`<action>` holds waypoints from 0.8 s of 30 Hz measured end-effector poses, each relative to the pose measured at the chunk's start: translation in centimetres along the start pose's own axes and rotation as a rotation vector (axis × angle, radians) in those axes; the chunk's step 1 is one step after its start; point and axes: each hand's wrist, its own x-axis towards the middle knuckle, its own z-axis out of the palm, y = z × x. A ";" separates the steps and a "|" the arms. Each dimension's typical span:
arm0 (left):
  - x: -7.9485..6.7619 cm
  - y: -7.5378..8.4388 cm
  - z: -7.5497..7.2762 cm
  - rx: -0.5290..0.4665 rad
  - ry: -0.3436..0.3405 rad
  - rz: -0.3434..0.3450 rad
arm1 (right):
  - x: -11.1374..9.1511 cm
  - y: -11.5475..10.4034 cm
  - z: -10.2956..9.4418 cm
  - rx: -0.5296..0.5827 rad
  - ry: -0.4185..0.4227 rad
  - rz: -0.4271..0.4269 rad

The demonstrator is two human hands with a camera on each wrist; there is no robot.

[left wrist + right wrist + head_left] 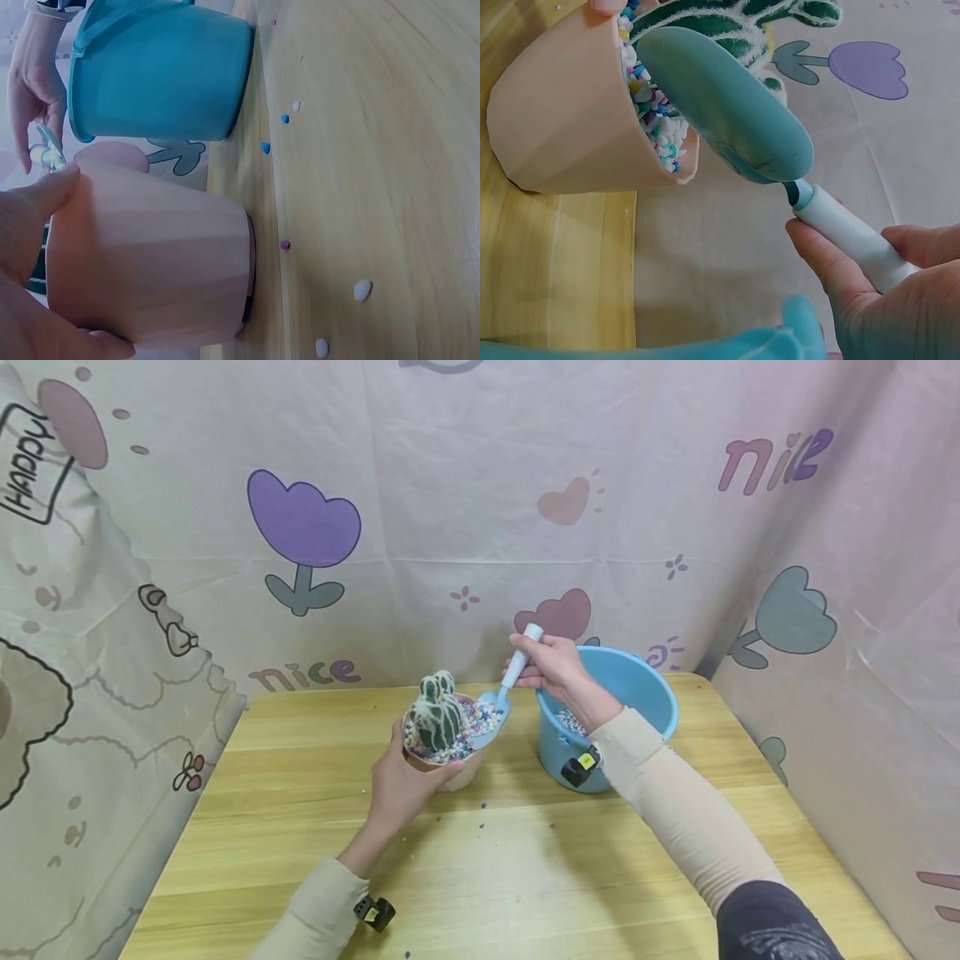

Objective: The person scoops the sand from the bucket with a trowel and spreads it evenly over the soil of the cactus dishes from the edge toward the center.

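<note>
A green cactus with white fuzz [437,720] stands in a pale pink flowerpot [150,255] among small multicoloured pebbles [654,112]. My left hand [405,777] grips the pot by its rim and side, thumb at the front. In my right hand [558,668] is the white handle of a light blue garden trowel [727,105], pinched between thumb and fingers. The trowel's blade tilts down over the pot's right rim, and pebbles lie on it in the head view. In the right wrist view only the underside of the blade shows.
Right of the pot stands a blue bucket [630,685] with pebbles inside, partly behind my right forearm. Several stray pebbles [363,290] lie on the wooden table [480,877]. A printed cloth [450,485] hangs behind and at both sides.
</note>
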 end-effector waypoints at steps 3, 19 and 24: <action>-0.1 0.1 0.2 0.006 0.013 -0.008 | 0.0 0.0 0.0 -0.006 -0.001 0.004; 2.1 -2.0 -3.4 0.016 -0.298 -0.012 | 0.0 0.5 -0.4 0.005 -0.011 0.034; 3.3 -1.9 -3.6 -0.005 -0.351 0.043 | 0.0 0.1 -0.5 -0.010 -0.013 0.033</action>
